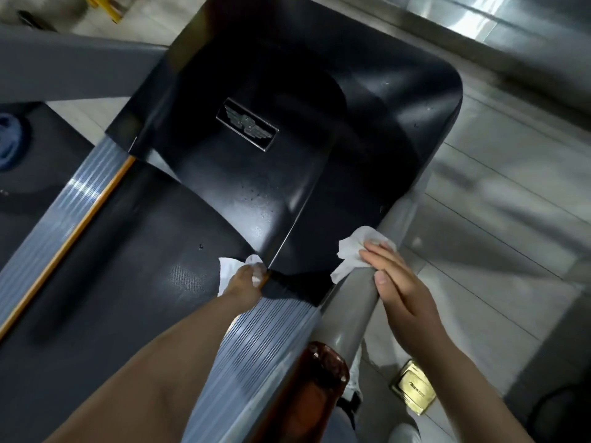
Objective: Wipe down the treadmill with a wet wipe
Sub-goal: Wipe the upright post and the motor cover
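Note:
The treadmill's black motor cover point(256, 174) with a winged badge fills the middle, and the dark belt point(121, 276) runs toward me. My left hand point(248, 279) grips a white wet wipe point(227, 270) at the lower edge of the cover, where it meets the ribbed side rail. My right hand point(396, 282) lies with straight fingers on a second white wipe point(355, 251), pressing it onto the grey upright post point(347, 321) at the treadmill's right side.
Ribbed grey side rails point(73, 206) with an orange strip flank the belt. A brown knob point(319, 372) sits low on the post. A brass floor plate point(412, 390) lies on the tiled floor point(499, 219) to the right. Another machine point(19, 161) stands at left.

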`<state>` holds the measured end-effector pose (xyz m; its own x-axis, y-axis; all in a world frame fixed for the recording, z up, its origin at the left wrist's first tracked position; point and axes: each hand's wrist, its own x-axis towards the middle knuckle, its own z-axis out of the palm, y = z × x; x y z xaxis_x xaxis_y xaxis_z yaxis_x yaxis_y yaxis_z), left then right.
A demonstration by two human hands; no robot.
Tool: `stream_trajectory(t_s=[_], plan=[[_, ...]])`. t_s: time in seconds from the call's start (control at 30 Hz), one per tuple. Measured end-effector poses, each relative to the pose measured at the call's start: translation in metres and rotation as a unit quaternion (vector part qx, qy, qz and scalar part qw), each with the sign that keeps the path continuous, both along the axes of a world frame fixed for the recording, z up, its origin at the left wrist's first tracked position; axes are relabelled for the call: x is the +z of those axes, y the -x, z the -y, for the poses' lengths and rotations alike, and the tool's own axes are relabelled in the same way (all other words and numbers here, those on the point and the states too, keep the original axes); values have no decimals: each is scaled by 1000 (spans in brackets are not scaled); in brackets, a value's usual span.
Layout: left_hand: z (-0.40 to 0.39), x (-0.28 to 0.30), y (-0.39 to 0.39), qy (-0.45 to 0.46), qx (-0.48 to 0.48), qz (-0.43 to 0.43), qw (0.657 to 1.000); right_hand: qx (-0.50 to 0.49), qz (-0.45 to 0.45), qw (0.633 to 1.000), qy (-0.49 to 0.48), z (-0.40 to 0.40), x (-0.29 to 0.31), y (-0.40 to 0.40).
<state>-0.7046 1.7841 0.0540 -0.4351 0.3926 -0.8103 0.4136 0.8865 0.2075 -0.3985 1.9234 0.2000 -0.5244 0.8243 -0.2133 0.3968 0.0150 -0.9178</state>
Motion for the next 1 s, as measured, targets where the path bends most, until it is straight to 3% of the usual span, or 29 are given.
stream_trajectory(t_s=[0.13,0.2,0.33,0.4,0.47,0.53,0.73,0.87,1.0], plan=[[-36,80,-18,-85,60,-9,995,-87,51,991,92,-5,3,2],[-42,103,-17,-132,80,-6,988,-84,28,993,82,9,22,2],[-59,159,-32,-255,125,63,957,-29,-69,996,51,31,48,-2],[-75,183,-46,-289,125,123,941,-42,-38,997,50,17,36,-5],[-91,192,-60,-295,98,185,932,-71,29,994,74,-5,15,-5],[-112,191,-74,-287,65,220,930,-126,41,984,122,-26,0,-1],[-164,174,-127,-251,-21,311,917,-269,-77,925,258,-21,13,2],[-182,171,-149,-247,-86,299,918,-349,-141,876,301,-36,11,-6],[-188,172,-153,-236,-83,276,928,-356,-45,890,281,-50,-2,-10]])
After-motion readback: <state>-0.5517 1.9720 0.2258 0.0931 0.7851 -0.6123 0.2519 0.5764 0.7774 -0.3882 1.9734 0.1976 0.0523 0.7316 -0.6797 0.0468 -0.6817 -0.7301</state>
